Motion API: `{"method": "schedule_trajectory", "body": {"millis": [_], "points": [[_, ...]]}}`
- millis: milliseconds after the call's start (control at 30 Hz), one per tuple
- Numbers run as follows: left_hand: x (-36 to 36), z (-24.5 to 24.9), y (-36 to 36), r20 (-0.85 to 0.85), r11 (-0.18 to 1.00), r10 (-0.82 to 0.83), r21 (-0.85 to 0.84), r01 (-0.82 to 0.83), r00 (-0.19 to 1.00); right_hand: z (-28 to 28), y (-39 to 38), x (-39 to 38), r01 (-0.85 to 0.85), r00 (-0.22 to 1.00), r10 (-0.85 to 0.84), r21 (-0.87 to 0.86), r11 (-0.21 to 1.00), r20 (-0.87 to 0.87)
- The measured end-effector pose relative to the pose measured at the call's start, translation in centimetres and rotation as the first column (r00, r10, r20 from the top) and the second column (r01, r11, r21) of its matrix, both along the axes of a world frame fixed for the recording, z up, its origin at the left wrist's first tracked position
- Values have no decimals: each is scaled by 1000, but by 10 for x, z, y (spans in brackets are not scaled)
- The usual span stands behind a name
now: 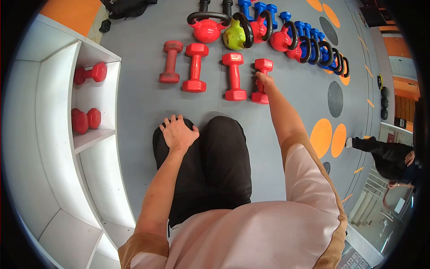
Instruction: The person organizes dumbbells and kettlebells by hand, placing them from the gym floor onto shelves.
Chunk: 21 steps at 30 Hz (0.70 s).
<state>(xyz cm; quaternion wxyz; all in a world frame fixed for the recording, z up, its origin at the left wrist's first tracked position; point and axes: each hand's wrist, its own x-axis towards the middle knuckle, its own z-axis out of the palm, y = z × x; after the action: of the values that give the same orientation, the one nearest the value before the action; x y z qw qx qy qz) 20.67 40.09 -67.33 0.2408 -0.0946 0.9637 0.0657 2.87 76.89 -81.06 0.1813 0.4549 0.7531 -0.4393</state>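
Observation:
My right hand (265, 81) reaches forward and its fingers are closed round the handle of a red dumbbell (260, 97), which rests on the floor at the right end of a row. Left of it lies another red dumbbell (234, 77). Farther left are a third red dumbbell (195, 68) and a duller, worn-looking one (170, 62). On my black-trousered knee rests my left hand (178, 133), open with its fingers spread, holding nothing.
Kettlebells, among them a red one (208, 30) and a green one (234, 35), stand behind the row, with blue dumbbells (307, 30) beyond. At my left is a white shelf unit (96, 134) holding red dumbbells (91, 73). A person (387, 154) is at far right.

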Motion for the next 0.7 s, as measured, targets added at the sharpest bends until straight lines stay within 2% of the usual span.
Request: {"method": "schedule_trajectory", "body": {"millis": [33, 67, 100, 133, 167, 200, 233, 267, 300, 333, 367, 433, 467, 500, 567, 700], "points": [[-1, 0, -2, 9, 1000, 3, 1, -3, 1000, 8, -6, 3, -9, 1000, 9, 41, 999, 6], [-2, 1, -2, 5, 1000, 9, -8, -9, 1000, 13, -10, 10, -78, 991, 107, 296, 952, -83], [-2, 2, -1, -9, 1000, -4, -5, 4, 1000, 18, -17, 21, -121, 963, 229, 530, 839, -143], [0, 3, -1, -20, 1000, -4, -11, 4, 1000, 24, -24, 35, -44, 904, 304, 643, 765, -300], [1, 4, -1, -28, 1000, -21, -20, 20, 999, 34, -37, 55, 52, 811, 389, 716, 696, -437], [1, 7, -2, -7, 999, -30, -24, 30, 1000, 62, -60, 78, 2, 704, 435, 613, 790, -562], [4, 5, -4, -30, 999, -40, -16, 39, 999, 76, -80, 107, -120, 708, 451, 537, 835, -544], [6, 6, -6, -67, 999, -30, -17, 29, 997, 92, -107, 138, -296, 727, 529, 495, 817, -437], [8, 2, -8, -83, 1000, -23, -1, 23, 996, 83, -128, 176, -409, 597, 644, 509, 758, -478], [10, 0, -9, -100, 1000, -14, 11, 16, 995, 96, -165, 212, -569, 577, 759, 517, 639, -303], [12, 1, -10, -102, 1000, -1, 30, 4, 995, 105, -180, 216, -582, 559, 762, 499, 642, -328], [13, -2, -11, -114, 1000, 25, 19, -23, 993, 117, -193, 213, -648, 605, 793, 538, 539, -67], [15, -4, -12, -96, 999, 28, 37, -25, 995, 113, -192, 205, -708, 609, 793, 441, 551, -14], [15, -1, -12, -81, 998, 28, 60, -23, 996, 118, -200, 199, -704, 609, 793, 445, 553, -22], [15, 3, -11, -68, 997, 30, 78, -25, 997, 134, -218, 187, -813, 549, 787, 399, 424, 283], [15, 2, -14, -90, 997, 35, 69, -29, 995, 141, -230, 180, -834, 520, 794, 388, 392, 315]]}}
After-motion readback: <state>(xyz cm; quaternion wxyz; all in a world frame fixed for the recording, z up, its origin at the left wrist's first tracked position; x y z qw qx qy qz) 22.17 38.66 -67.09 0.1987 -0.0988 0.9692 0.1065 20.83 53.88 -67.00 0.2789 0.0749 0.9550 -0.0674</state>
